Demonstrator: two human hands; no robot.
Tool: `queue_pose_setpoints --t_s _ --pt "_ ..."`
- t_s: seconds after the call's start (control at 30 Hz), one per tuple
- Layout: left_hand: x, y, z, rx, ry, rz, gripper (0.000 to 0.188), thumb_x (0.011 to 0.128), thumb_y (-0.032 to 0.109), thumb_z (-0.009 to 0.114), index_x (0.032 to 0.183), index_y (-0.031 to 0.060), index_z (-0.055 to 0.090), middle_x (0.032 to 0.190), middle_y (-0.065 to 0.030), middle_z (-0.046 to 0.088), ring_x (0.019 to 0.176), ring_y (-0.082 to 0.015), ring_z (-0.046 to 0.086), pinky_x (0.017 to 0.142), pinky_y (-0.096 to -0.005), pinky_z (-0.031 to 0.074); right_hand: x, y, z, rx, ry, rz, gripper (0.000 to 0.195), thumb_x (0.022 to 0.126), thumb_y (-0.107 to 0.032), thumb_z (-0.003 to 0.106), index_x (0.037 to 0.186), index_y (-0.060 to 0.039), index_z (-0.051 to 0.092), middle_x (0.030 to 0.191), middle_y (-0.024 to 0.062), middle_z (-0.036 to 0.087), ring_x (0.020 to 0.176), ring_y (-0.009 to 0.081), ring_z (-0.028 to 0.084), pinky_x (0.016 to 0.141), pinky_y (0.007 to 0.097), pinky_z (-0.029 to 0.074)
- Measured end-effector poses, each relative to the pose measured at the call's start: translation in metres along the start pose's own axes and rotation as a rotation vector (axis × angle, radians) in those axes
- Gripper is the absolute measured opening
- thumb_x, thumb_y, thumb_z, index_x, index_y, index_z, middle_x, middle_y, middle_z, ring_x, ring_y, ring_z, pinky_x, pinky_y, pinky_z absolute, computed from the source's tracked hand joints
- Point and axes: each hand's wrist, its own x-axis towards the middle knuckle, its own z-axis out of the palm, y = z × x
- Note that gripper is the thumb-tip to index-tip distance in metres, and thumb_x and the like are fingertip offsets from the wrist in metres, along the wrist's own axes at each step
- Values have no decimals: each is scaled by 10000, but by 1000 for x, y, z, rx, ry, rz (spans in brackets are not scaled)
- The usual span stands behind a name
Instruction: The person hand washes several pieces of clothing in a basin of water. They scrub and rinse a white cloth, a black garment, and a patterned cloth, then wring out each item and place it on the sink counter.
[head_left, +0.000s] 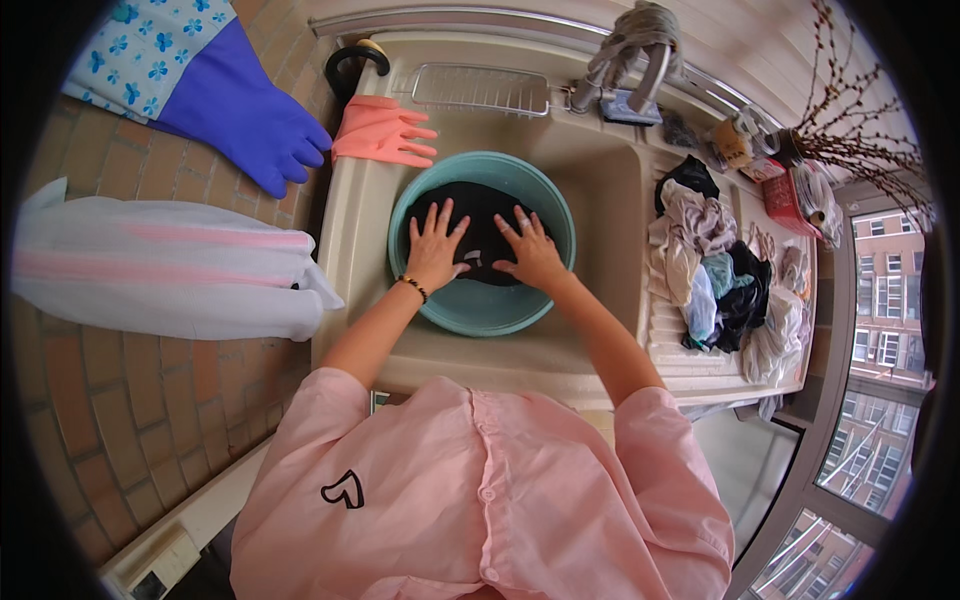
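Observation:
A round teal plastic basin (487, 309) stands in the beige sink (607, 187), with a black garment (480, 225) spread inside it. On the left part of the garment rests my left hand (436, 247), palm down with fingers spread, a beaded bracelet at its wrist. My right hand (529, 247) lies flat on the right part, fingers also apart. Whitish suds or wet marks show on the fingers of both hands. Between the hands a small pale tag (472, 259) shows on the black cloth. Neither hand grips the fabric.
Pink rubber gloves (386, 133) hang over the sink's left rim, near a purple glove (247, 112). A wire rack (481, 90) and cloth-wrapped faucet (637, 45) are at the back. Crumpled clothes (720, 262) cover part of the ribbed drainboard, right; beyond are jars (735, 142) and a red basket (787, 201).

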Motion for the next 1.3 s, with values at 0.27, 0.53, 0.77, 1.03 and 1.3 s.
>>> queue_pose_setpoints --t_s 0.27,0.53,0.77,1.03,1.3 --pt "37 -6 66 2 -218 -60 703 783 279 669 1404 225 344 1506 -117 139 1382 -360 122 1067 -591 198 31 21 67 -263 -239 76 995 687 -366 755 1468 -248 150 1486 127 204 1335 400 225 1048 590 233" --pt "64 -14 99 -197 -446 -226 514 801 225 625 1293 140 501 1448 -178 252 1313 -345 294 1014 -491 341 52 69 191 -200 -293 187 773 751 -298 693 1409 -193 301 1479 127 235 1300 355 317 1037 505 318" --pt "56 -3 34 6 -306 49 583 745 173 651 1291 71 473 1426 -194 283 1297 -375 300 989 -479 379 33 28 47 8 -134 20 396 744 -225 685 1106 -108 574 1339 140 419 1141 371 473 900 483 416" --pt "27 -25 34 -253 -46 -169 771 706 145 710 1360 22 321 1344 -217 395 1208 -347 432 976 -404 417 27 -4 -60 782 261 215 248 883 -273 565 874 -26 585 692 190 556 646 327 550 624 385 426" --pt "25 -28 55 -907 -165 -211 650 783 237 666 1309 -1 366 1212 -190 522 1055 -309 569 906 -394 467 -8 -118 -289 1333 435 -93 213 883 -197 603 985 -13 638 842 -15 637 795 56 558 728 190 411"
